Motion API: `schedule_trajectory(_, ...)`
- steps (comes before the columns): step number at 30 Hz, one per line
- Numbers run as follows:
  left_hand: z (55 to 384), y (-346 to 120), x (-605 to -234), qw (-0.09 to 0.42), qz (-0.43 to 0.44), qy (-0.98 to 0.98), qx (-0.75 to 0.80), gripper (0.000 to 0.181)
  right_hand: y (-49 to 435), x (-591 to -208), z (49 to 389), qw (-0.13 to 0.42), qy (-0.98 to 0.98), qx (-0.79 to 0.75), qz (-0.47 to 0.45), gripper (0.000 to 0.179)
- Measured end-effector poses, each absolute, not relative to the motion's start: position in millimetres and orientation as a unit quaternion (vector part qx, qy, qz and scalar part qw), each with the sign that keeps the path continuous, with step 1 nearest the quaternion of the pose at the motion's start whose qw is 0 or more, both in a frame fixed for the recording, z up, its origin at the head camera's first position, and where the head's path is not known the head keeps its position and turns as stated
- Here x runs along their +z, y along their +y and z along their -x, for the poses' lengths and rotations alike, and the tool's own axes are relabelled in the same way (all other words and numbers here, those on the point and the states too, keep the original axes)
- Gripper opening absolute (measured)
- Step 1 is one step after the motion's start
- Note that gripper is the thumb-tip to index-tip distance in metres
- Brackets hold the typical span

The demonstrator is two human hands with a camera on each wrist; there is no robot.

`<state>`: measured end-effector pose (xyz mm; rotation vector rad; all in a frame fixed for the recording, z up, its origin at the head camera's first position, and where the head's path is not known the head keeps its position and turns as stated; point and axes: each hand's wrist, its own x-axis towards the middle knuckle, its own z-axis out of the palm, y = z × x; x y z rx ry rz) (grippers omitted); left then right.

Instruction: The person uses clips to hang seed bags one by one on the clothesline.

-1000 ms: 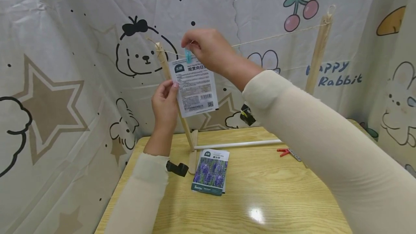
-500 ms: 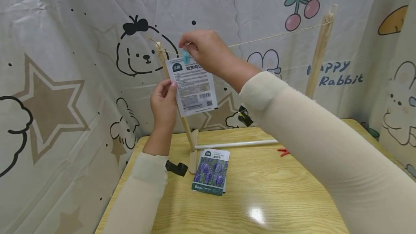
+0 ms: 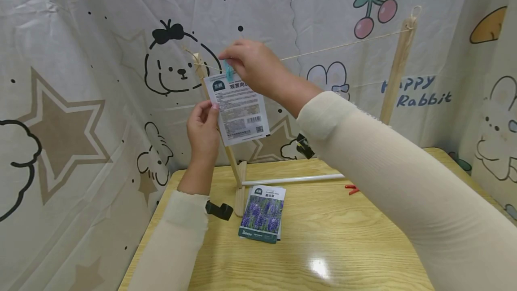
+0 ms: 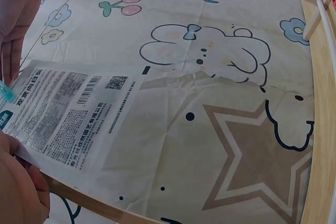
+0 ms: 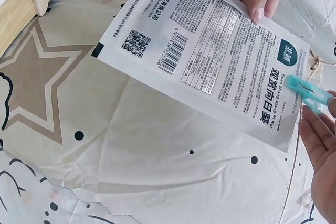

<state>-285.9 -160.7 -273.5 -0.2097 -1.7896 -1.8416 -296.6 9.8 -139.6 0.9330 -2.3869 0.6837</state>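
Observation:
A white seed packet [image 3: 244, 116], printed side with barcode facing me, hangs by the left wooden post [image 3: 233, 160]. My left hand [image 3: 203, 131] pinches its left edge between thumb and fingers. At the packet's top edge is a teal clothespin [image 5: 307, 88], whose handle end my right hand [image 3: 258, 67] pinches. In the right wrist view the clothespin's jaws overlap the packet's top edge, right beside the thin string [image 5: 290, 187]. That string [image 3: 343, 45] runs from the left post to the right post [image 3: 397, 68]; my right hand hides part of it.
Another seed packet [image 3: 261, 214] with purple flowers lies on the wooden table [image 3: 323, 237], on top of a second one. A white rod [image 3: 295, 179] runs low along the stand. A red clothespin [image 3: 352, 189] lies partly behind the right sleeve [image 3: 363, 147]. Patterned cloth hangs behind.
My right hand has moved slightly left along the string with the teal clothespin, and the packet's top has shifted left too. The right sleeve now covers more beside the red clothespin.

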Motion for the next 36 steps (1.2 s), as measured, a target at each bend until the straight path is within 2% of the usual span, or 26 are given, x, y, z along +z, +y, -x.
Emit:
schedule_trajectory(27,287.7,-164.2,-277.9,0.287,0.080,-0.664,-0.685,0.023,10.7,-141.1,297.3,0.246,-0.872,0.250,-0.342,0.030)
schedule_trajectory(36,287.0,-164.8,-279.2,0.287,0.078,-0.668,-0.682,0.025,10.8,-143.9,297.3,0.225,-0.878,0.255,-0.336,0.039)
